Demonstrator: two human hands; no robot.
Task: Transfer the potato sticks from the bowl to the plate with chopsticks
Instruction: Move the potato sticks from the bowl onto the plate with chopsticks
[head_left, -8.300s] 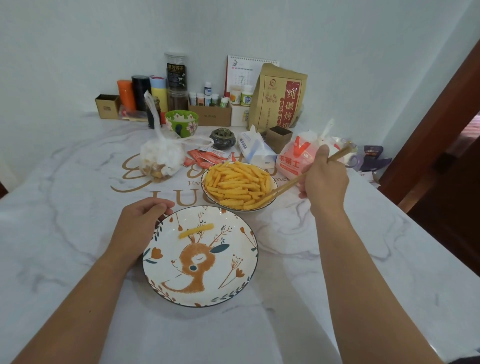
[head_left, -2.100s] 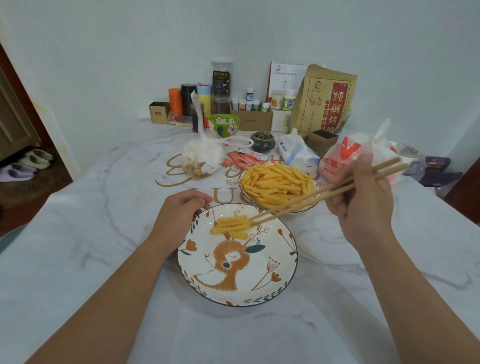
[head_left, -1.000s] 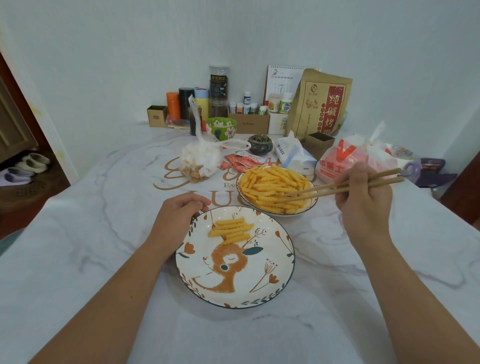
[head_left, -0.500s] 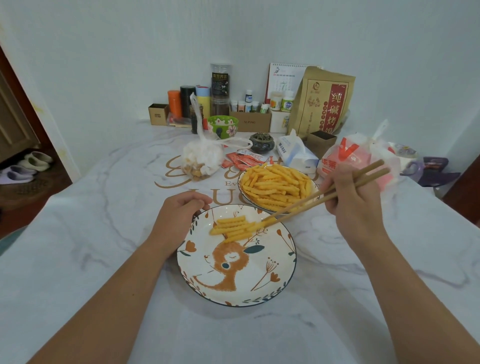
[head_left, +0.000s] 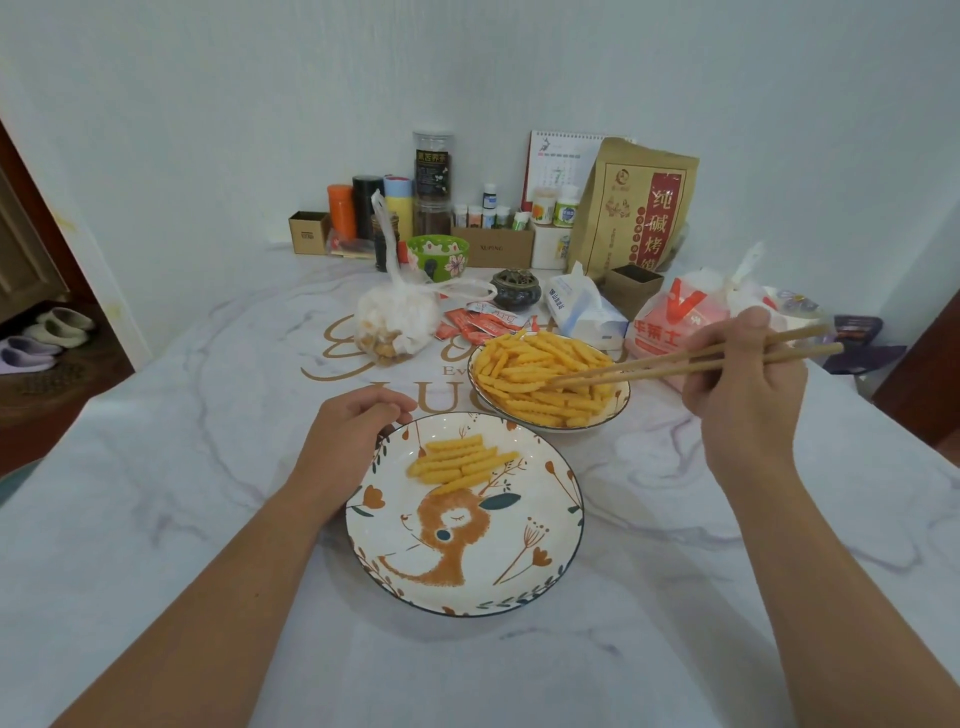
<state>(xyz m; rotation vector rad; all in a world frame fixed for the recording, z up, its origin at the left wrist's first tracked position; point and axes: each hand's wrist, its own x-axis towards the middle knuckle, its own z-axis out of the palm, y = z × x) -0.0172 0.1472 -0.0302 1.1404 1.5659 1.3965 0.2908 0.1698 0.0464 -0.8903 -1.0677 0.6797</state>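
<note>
Bracing the plate (head_left: 563, 525) rim with curled fingers, the left hand (head_left: 347, 441) steadies it while the right hand (head_left: 748, 387) pinches chopsticks (head_left: 691, 360) into the bowl (head_left: 621, 402) for another potato stick.

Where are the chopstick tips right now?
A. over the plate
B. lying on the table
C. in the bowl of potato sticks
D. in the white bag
C: the right hand holds the chopsticks with their tips down among the potato sticks in the bowl, not over the plate.
</note>
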